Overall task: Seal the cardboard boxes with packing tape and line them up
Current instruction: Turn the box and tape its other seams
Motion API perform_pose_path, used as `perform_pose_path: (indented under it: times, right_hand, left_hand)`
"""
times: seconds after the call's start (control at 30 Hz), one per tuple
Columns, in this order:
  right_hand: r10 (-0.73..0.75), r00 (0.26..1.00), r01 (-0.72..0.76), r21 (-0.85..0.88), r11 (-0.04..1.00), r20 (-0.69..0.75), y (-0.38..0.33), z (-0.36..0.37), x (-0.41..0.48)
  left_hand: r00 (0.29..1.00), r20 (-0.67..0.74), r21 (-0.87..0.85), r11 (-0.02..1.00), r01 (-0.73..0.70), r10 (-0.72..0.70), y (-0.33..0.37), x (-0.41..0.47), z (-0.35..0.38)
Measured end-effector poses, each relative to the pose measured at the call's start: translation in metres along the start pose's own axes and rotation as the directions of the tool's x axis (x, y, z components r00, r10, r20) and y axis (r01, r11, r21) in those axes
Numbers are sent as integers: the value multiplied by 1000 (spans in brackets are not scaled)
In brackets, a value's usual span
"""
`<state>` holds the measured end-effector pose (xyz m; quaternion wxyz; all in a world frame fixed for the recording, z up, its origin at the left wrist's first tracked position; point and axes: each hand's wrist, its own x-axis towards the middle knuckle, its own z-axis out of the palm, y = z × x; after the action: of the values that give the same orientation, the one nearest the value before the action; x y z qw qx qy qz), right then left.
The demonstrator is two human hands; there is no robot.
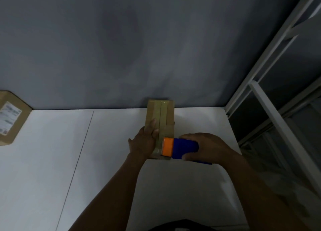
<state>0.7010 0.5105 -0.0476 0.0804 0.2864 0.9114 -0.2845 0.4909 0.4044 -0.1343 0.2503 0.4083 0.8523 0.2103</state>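
Far left, a labelled cardboard box (pixel 10 118) sits at the edge of the white table (pixel 52 161), well apart from the action. Now to the middle: the left hand (pixel 144 142) lies flat, fingers straight, pressing down on the near-left part of the cardboard box (pixel 152 112) being sealed. That box runs lengthwise straight away from the person, its far end up against the grey wall (pixel 121 39), with tape strips (pixel 163 112) already laid along its long axis. At the box's near right corner, the orange-and-blue tape dispenser (pixel 180 148) meets the top, orange head pointing left across the short axis. The right hand (pixel 210 147) is wrapped firmly around the blue body, fingers over, thumb under. By the look of it, the next pull goes crosswise at the near end, and the right hand is the one placed for it while the left pins the box. Far right, a white shelving frame (pixel 264 98) stands beside the table.
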Motion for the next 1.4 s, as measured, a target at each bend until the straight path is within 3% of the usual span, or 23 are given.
perform_pose_path:
  times: [0.13,0.33,0.47,0.6,0.9,1.0,1.2,1.4]
  right_hand:
    - [14,1000,-7,-265,964,25,-13,-5,-3]
    - [-196,967,116,-408,906,-160,-10,-6,-8]
    - [-221,963,127,-466,876,-154,-1,-8,-9]
    - [-140,986,91,-405,910,-92,1,-4,-9]
    - [-48,998,33,-383,923,-29,-1,-7,4]
    - [-15,1000,10,-265,964,-17,3,-6,5]
    - [31,999,-36,228,973,25,16,2,7]
    - [10,1000,-14,212,977,19,8,-7,7]
  left_hand:
    - [1000,9,29,999,17,-17,2,1,-1]
    - [1000,5,37,999,2,-2,0,1,-1]
    - [999,-22,-4,999,-33,32,-4,4,3]
    - [996,-31,-86,993,-80,78,-8,8,10]
    - [997,-28,-37,996,-78,77,-3,6,6]
    - [996,-21,-38,996,-86,86,-6,8,7]
    - [997,-29,-19,997,-76,76,-5,6,7]
    - [997,-27,-21,997,-78,77,-6,9,8]
